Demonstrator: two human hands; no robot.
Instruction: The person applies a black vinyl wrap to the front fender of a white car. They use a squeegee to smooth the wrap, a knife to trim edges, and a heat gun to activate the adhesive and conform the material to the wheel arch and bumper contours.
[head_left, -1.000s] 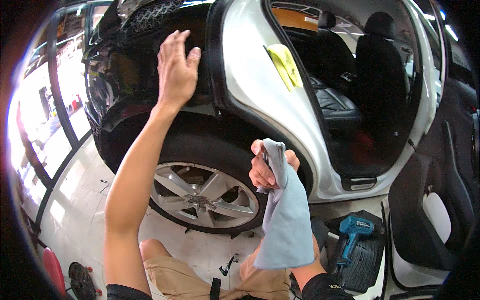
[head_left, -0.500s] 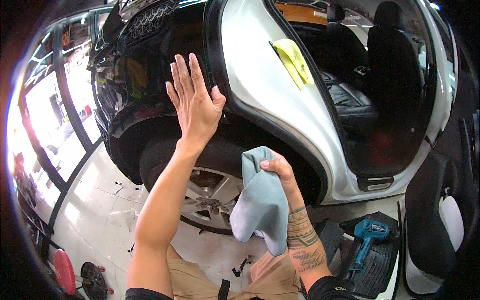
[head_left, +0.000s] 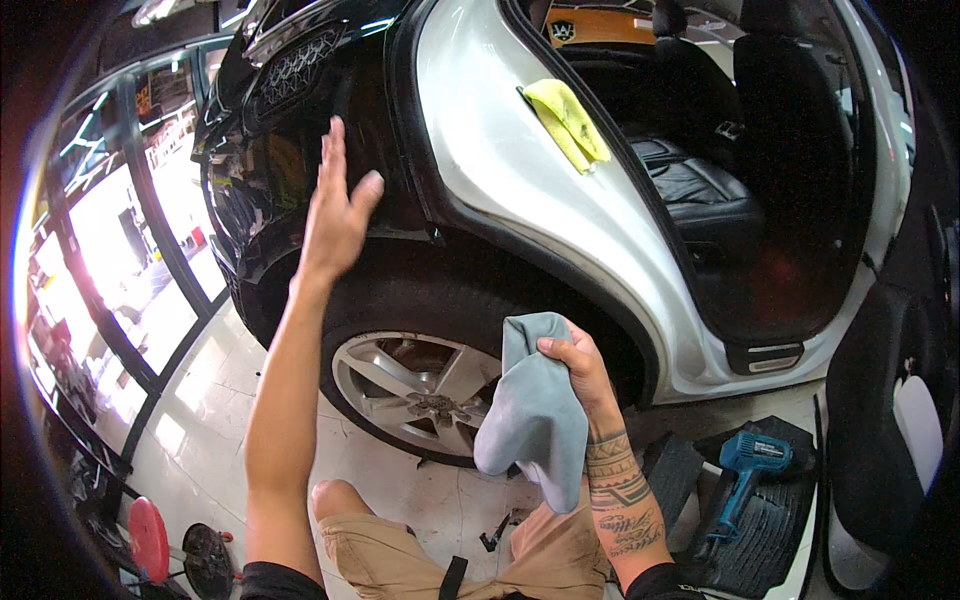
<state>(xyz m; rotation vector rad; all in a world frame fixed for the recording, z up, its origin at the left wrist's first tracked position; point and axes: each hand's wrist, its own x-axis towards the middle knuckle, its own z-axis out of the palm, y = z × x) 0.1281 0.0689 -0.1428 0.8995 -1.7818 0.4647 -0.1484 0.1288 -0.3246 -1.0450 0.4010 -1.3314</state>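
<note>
My left hand (head_left: 338,218) is open, its fingers stretched and the thumb apart, at the glossy black rear body panel (head_left: 285,190) of a car. Whether the palm touches the panel I cannot tell. In front of the rear wheel (head_left: 400,385), my right hand (head_left: 583,370) grips a grey-blue cloth (head_left: 540,425) by its upper part, and the rest hangs down in folds. A yellow-green cloth (head_left: 565,122) lies over the white door frame (head_left: 480,110), above and to the right of my left hand.
At the right, a car door (head_left: 880,430) stands open beside the dark seats (head_left: 690,190). A blue heat gun (head_left: 742,480) lies on a black ribbed mat (head_left: 775,530). Glass doors (head_left: 150,200) line the left, with a red round seat (head_left: 148,540) lower down.
My left hand has moved left and slightly down over the black panel and turned more edge-on. The right hand still holds the grey-blue cloth, slightly lower and further right in view.
</note>
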